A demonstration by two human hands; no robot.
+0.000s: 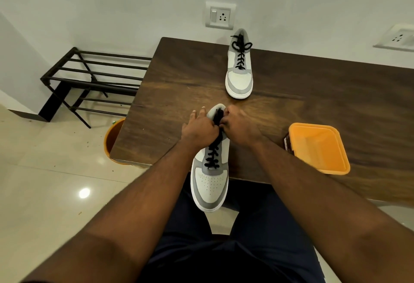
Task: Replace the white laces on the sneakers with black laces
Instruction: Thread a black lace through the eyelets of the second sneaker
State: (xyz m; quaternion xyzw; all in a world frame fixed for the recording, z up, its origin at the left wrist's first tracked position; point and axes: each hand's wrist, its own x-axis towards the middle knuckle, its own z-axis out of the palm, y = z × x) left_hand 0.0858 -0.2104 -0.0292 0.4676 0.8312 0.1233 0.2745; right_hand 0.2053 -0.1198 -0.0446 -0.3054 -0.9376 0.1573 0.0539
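I see the near sneaker [210, 170] overhanging the wooden table's [179, 81] front edge, toe toward me. My left hand [199, 129] and right hand [240, 129] both pinch its black lace [213, 155] at the collar. The far sneaker [240, 74] stands tied.

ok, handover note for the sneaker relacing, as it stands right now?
Left hand and right hand: both pinch the black lace at the top of the near sneaker, whose toe overhangs the table edge.
Far sneaker: on the table near the wall, black-laced, bow tied.
Done: both shoes threaded in black; no white laces in view.
Left: finish the knot on the near sneaker.
Orange container sits to the right.
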